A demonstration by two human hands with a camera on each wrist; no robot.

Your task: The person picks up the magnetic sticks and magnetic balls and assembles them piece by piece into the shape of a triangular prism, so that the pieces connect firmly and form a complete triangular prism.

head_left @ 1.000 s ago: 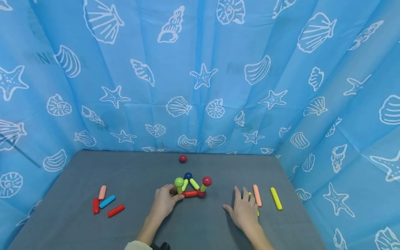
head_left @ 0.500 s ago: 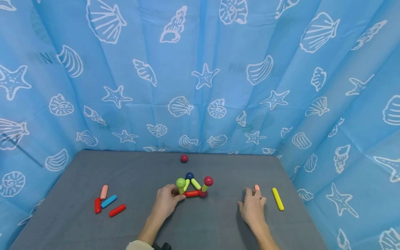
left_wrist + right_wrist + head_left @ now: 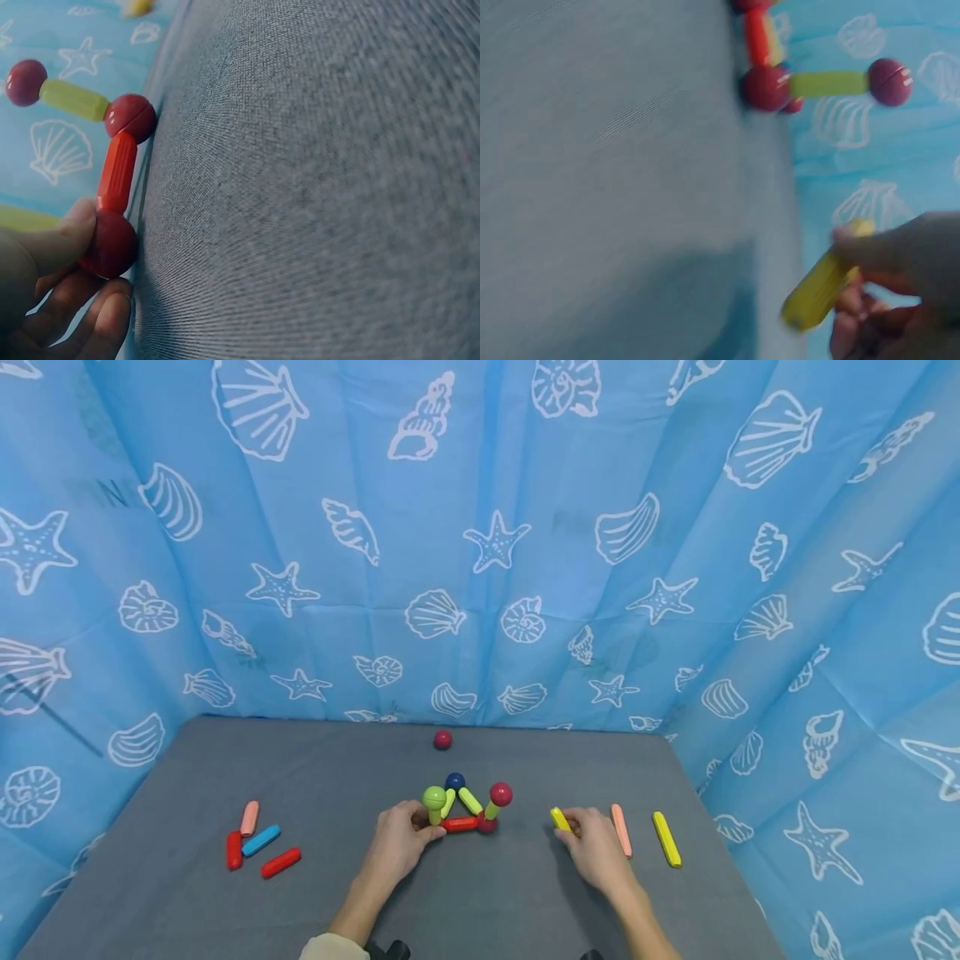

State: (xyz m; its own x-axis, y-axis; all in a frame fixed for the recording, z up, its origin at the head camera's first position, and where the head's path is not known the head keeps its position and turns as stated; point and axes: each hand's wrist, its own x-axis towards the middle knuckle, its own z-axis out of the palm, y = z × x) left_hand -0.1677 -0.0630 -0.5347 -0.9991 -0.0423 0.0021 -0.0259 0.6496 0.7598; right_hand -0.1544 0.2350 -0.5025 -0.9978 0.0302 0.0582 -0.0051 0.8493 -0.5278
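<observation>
Presently, you hold the short yellow ridged rod [image 3: 821, 296] between the thumb and fingers of your right hand [image 3: 592, 843], the grip narrow and one end of the rod projecting past the fingertips. With your left hand [image 3: 401, 839], you pinch the glossy dark red ball [image 3: 116, 244] at the near corner of a ball-and-rod frame.

From your left fingertips, the bright red ridged rod [image 3: 118, 172] runs rightward to a second dark red ball [image 3: 131, 118]; there, a light green rod [image 3: 73, 99] rises at a slant to a dark red top ball [image 3: 26, 82]. Just above your left fingertips, note the light green ball [image 3: 434, 797] on its upright rod. Beyond them, two light green rods converge on the dark blue ball [image 3: 455, 782]; farther out lies a loose dark red ball [image 3: 443, 740].

Just right of your right fingers lies a salmon rod [image 3: 621, 831], then another yellow rod [image 3: 667, 839]. Well left of your left fingers, locate four rods: one salmon, one blue, two red.
</observation>
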